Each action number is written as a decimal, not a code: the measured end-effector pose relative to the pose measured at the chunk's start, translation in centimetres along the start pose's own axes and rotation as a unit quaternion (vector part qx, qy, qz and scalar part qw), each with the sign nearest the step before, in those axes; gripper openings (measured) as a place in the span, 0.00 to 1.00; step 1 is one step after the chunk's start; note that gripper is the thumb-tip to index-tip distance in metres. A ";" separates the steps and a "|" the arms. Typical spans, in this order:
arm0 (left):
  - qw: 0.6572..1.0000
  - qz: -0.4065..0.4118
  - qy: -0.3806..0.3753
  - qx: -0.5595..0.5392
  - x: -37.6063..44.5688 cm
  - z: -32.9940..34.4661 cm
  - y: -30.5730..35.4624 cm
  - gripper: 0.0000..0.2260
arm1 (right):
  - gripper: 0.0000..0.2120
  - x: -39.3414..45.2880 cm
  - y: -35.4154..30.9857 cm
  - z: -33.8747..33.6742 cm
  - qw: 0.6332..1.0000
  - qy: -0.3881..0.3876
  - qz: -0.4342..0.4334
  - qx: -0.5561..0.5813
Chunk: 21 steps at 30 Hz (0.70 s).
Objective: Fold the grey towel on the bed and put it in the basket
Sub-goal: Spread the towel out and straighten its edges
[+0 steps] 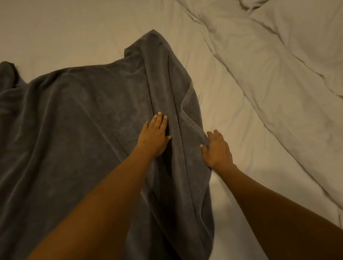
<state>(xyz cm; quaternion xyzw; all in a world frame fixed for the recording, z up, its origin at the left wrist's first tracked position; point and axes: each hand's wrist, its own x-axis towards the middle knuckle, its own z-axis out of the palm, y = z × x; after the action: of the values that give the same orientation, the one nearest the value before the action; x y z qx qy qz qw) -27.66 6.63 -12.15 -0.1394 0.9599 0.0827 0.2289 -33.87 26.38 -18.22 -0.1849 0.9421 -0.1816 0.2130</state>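
Hands lie flat with straight fingers, left hand (154, 135) on the grey towel (68, 124), right hand (216, 150) at its edge on the bed (236, 109).

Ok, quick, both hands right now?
Left hand: open, flat on the grey towel.
Right hand: open, fingers straight, at the towel's right edge.

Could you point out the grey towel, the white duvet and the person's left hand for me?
grey towel (75, 126): head view, on its flat middle.
white duvet (293, 60): head view, on a rumpled fold.
left hand (153, 136): head view, on its back.
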 end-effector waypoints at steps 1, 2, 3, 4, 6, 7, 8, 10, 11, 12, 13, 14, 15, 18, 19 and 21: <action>1.000 0.002 -0.004 0.005 0.3 0.1 0.0 0.31 | 0.24 0.2 0.0 0.1 1.000 0.005 -0.001 -0.001; 1.000 0.004 -0.006 0.009 0.6 0.2 -0.1 0.30 | 0.23 0.5 0.0 0.2 1.000 0.011 0.001 0.000; 1.000 0.005 -0.006 0.012 1.0 0.4 -0.2 0.30 | 0.22 0.8 0.1 0.3 1.000 0.017 0.005 0.003; 1.000 0.005 -0.004 0.013 1.5 0.4 -0.2 0.30 | 0.21 1.1 0.1 0.4 1.000 0.024 0.009 0.006; 1.000 0.009 0.002 0.012 2.5 0.4 -0.2 0.28 | 0.18 1.9 0.3 0.7 0.999 0.037 0.011 0.009; 1.000 0.013 0.005 0.012 3.0 0.3 -0.2 0.27 | 0.16 2.2 0.4 1.0 0.999 0.047 0.011 0.010; 1.000 0.016 0.008 0.012 3.6 0.1 -0.2 0.26 | 0.15 2.5 0.4 1.1 0.998 0.059 0.011 0.009; 1.000 0.023 0.015 0.015 4.7 -0.4 -0.2 0.26 | 0.13 2.7 0.0 1.3 0.996 0.083 0.022 -0.004; 0.999 0.027 0.018 0.017 5.1 -0.7 -0.4 0.26 | 0.14 2.7 -0.2 1.3 0.995 0.094 0.034 -0.019; 0.999 0.029 0.019 0.016 5.5 -0.9 -0.5 0.26 | 0.16 2.6 -0.4 1.2 0.992 0.104 0.051 -0.043; 0.999 0.028 0.021 0.014 5.9 -1.2 -0.6 0.26 | 0.17 2.4 -0.3 0.9 0.988 0.115 0.073 -0.068; 0.999 0.026 0.022 0.013 6.2 -1.3 -0.7 0.27 | 0.19 2.1 0.0 0.3 0.983 0.131 0.096 -0.085; 0.999 0.023 0.021 0.012 6.4 -1.6 -0.7 0.27 | 0.19 1.8 0.5 -0.4 0.977 0.148 0.120 -0.097; 1.000 0.029 0.006 0.010 6.8 -2.4 -0.4 0.29 | 0.15 0.6 3.5 -3.3 0.955 0.183 0.196 -0.129; 0.999 0.033 0.006 0.009 7.1 -2.7 -0.2 0.29 | 0.15 0.3 4.6 -4.4 0.946 0.180 0.224 -0.150; 0.999 0.037 0.016 0.003 8.0 -3.4 0.1 0.29 | 0.16 0.4 6.5 -6.1 0.929 0.169 0.273 -0.186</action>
<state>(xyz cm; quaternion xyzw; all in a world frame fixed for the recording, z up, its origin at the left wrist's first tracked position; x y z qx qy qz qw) -35.96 4.13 -12.80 -0.1039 0.9682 0.0859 0.2108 -38.77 33.45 -15.96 0.0767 0.9950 0.0336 0.0537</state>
